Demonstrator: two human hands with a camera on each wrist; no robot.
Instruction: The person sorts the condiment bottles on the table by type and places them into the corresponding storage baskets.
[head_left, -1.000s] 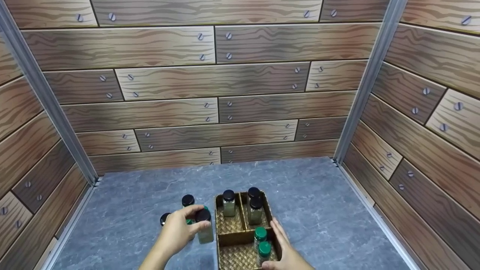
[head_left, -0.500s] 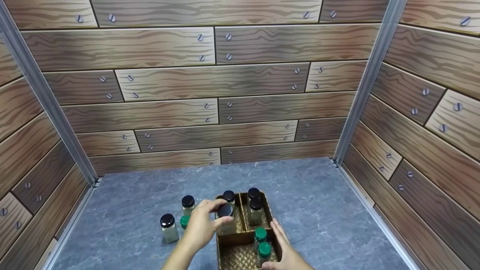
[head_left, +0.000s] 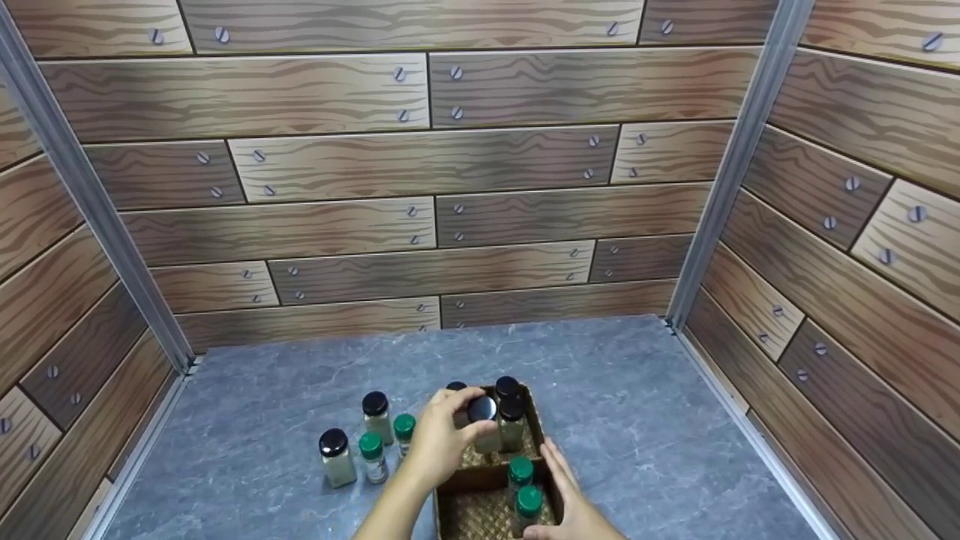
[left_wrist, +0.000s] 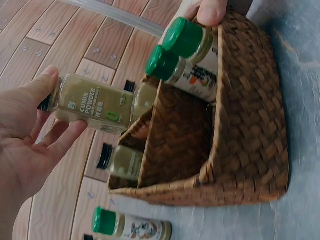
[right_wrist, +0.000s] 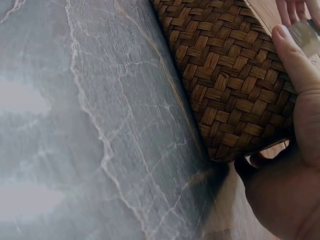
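Note:
My left hand pinches a square jar of cumin powder near its black lid. The jar is over the back compartments of a woven basket, tilted in the left wrist view. Two black-lidded jars stand in the back right compartment. Another black-lidded jar stands in the back left one, mostly hidden by my hand in the head view. Two green-capped spice bottles stand at the right of the front compartment. My right hand grips the basket's front right corner, thumb at the near rim, fingers along the right wall.
Left of the basket, on the grey marbled tabletop, stand two black-lidded jars and two green-capped bottles. Wood-patterned walls with metal corner posts enclose the back and sides.
My left hand has carried the cumin jar rightward from beside the basket to over its back compartments, uncovering the bottles on the table. My right hand stays on the basket.

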